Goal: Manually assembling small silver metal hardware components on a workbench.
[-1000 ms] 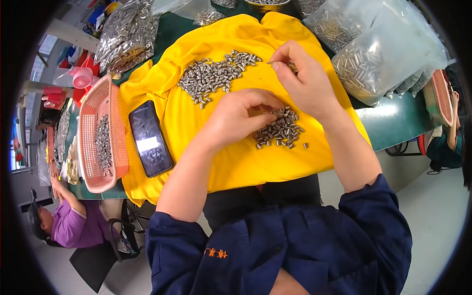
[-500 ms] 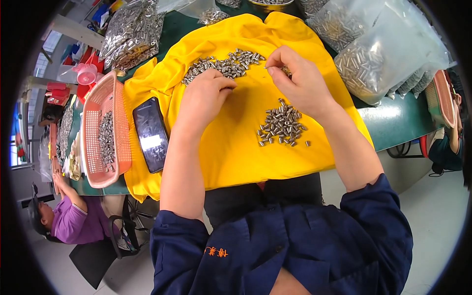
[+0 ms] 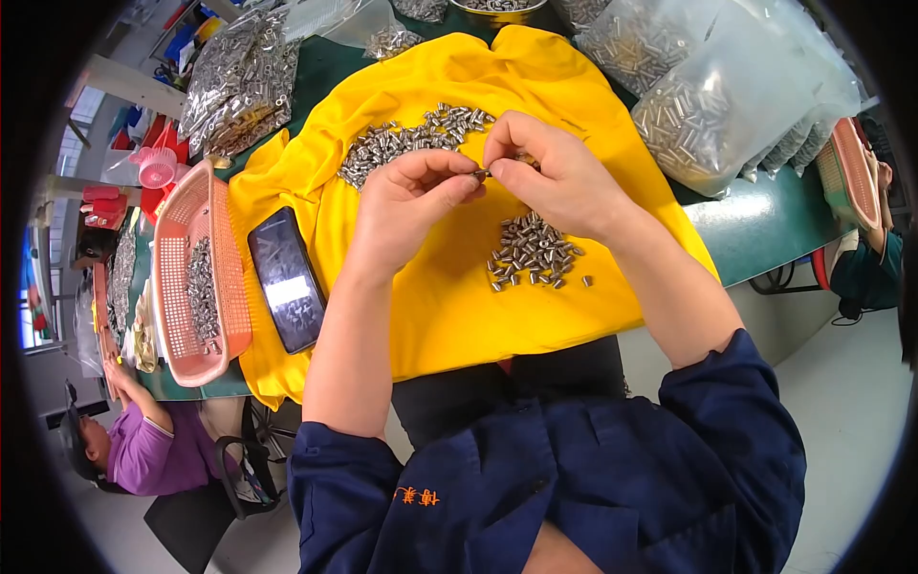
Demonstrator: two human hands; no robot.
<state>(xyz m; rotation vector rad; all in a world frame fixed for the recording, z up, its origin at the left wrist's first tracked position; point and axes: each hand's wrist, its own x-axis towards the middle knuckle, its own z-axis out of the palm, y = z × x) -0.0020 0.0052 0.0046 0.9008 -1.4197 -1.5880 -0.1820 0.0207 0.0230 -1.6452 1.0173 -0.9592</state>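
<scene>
Over the yellow cloth (image 3: 449,311) my two hands meet at the fingertips. The thumb and forefinger of my left hand (image 3: 406,206) pinch a small dark metal piece (image 3: 480,175). Against it press the pinched fingers of my right hand (image 3: 555,177); whatever they hold is too small to make out. Beyond my left hand spreads a larger pile of small metal cylinders (image 3: 392,143). A smaller pile of similar cylinders (image 3: 534,251) lies below my right hand, with a single one apart at its right. Some small yellowish bits are partly hidden behind my right hand.
A black phone (image 3: 287,282) lies left on the cloth, beside a pink basket (image 3: 239,306) with metal pieces in it. Clear bags of metal parts stand at the back left (image 3: 244,81) and right (image 3: 688,120). At the far left sits a person in purple (image 3: 153,450).
My right hand has moved left and slightly down, and my left hand has lifted off the far pile with a metal piece. Their fingertips now meet. The view has shifted slightly.
</scene>
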